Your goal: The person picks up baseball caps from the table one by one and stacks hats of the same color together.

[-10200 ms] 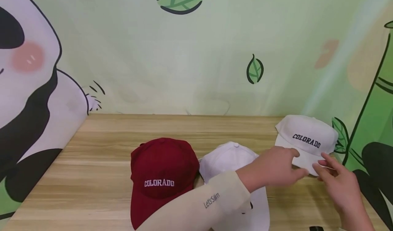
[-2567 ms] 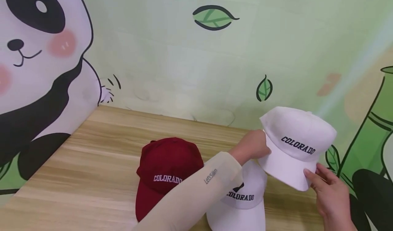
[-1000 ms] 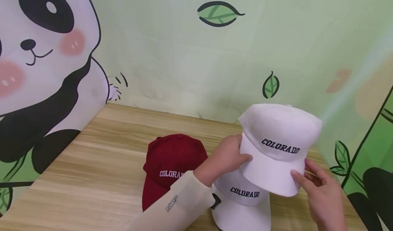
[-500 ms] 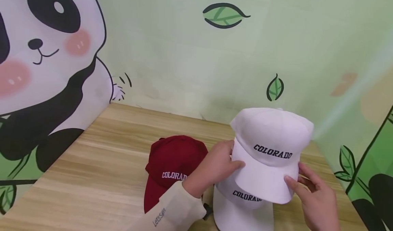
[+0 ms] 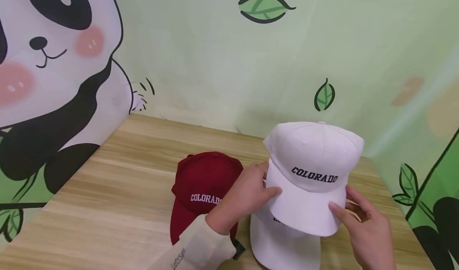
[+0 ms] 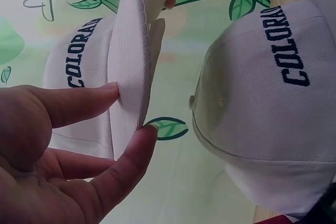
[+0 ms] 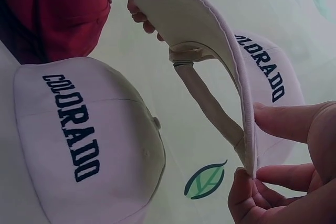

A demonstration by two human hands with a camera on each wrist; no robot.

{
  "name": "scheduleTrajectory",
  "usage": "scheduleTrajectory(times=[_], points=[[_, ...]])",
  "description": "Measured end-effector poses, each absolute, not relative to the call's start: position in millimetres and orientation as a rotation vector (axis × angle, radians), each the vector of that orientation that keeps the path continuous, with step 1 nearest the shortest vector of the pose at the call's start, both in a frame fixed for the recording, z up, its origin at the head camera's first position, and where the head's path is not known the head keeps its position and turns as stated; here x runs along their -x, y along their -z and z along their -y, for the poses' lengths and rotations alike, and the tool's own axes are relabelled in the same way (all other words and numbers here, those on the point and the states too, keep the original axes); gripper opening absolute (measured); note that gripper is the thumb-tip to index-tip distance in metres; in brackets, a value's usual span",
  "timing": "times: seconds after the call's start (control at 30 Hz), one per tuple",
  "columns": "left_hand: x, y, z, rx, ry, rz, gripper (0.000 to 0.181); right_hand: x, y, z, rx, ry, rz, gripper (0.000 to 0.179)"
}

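Between both hands a white baseball cap [image 5: 315, 154] with dark COLORADO lettering is held up off the table, its brim towards me. My left hand [image 5: 247, 190] pinches the brim's left edge, thumb on top, as the left wrist view also shows. On the opposite edge, my right hand [image 5: 369, 226] pinches the brim with thumb above and fingers beneath. Below and partly behind it sits a second white cap [image 5: 287, 248] on the table, its lettering mostly covered in the head view. In the right wrist view the held cap's underside and back strap [image 7: 210, 100] show.
A dark red COLORADO cap [image 5: 204, 178] lies left of the white caps, partly covered by my left forearm. The wooden table [image 5: 107, 190] extends to the left. Behind it hangs a green backdrop [image 5: 201, 62] printed with a panda and leaves.
Both hands have lifted the white cap from the right rear of the table and carried it left, over the second white cap. In the last half second it shifted only slightly.
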State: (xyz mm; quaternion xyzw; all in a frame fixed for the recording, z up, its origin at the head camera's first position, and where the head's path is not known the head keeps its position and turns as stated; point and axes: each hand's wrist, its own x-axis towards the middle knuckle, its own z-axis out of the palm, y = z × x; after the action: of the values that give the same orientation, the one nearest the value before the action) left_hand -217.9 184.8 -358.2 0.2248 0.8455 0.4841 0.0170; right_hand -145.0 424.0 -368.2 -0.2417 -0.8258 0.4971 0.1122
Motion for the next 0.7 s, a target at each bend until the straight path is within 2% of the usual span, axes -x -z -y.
scheduleTrajectory(times=[0.37, 0.57, 0.7], points=[[212.0, 369.8, -175.7, -0.685, -1.534, -2.617, 0.039, 141.2, 378.3, -418.6, 0.624, -1.617, 2.356, 0.080], [206.3, 379.2, -172.2, -0.663, -1.509, -2.635, 0.048, 139.5, 383.9, -416.0, 0.643, -1.604, 2.415, 0.081], [202.4, 384.1, -170.9, -0.650, -1.474, -2.664, 0.048, 139.7, 387.8, -414.5, 0.666, -1.611, 2.443, 0.083]])
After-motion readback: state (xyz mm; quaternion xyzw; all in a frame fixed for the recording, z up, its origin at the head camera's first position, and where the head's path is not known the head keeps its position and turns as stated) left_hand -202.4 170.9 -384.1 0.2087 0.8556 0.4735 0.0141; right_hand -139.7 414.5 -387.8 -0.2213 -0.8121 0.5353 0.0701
